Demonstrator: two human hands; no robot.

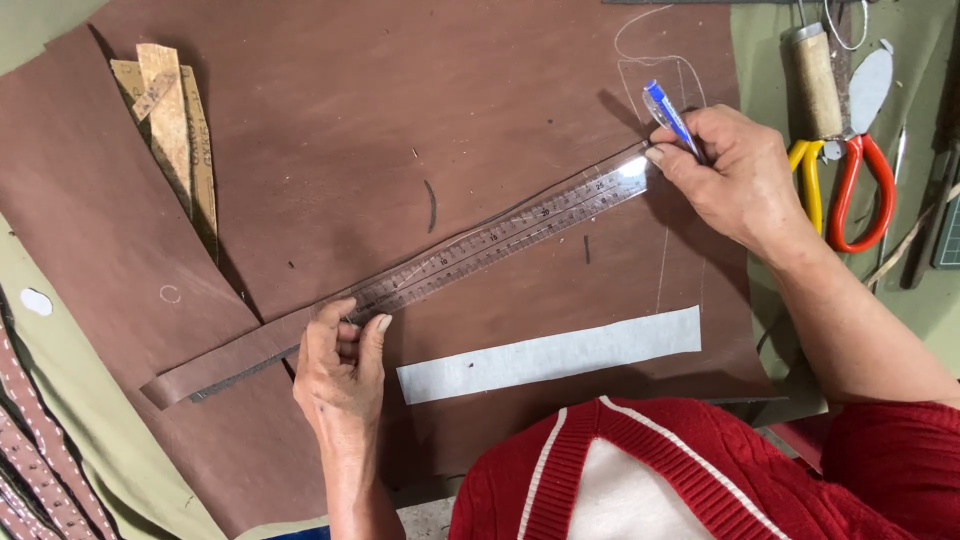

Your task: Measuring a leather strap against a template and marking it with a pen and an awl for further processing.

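Observation:
A large brown leather sheet [400, 110] covers the table. On it lies a long clear ruler [490, 245], running diagonally from lower left to upper right. My left hand [340, 375] presses its fingertips on the ruler's lower part. My right hand [735, 175] holds a blue pen [668, 115] at the ruler's upper right end, with a finger on that end. A narrow brown leather strip [215, 365] extends from under the ruler toward the lower left.
A white paper strip [550, 355] lies on the leather below the ruler. Cardboard pieces [180, 130] sit at the upper left. Yellow- and red-handled scissors [850, 185] and a wooden-handled tool [818, 85] lie at the right. Studded belts [35, 450] lie at the left edge.

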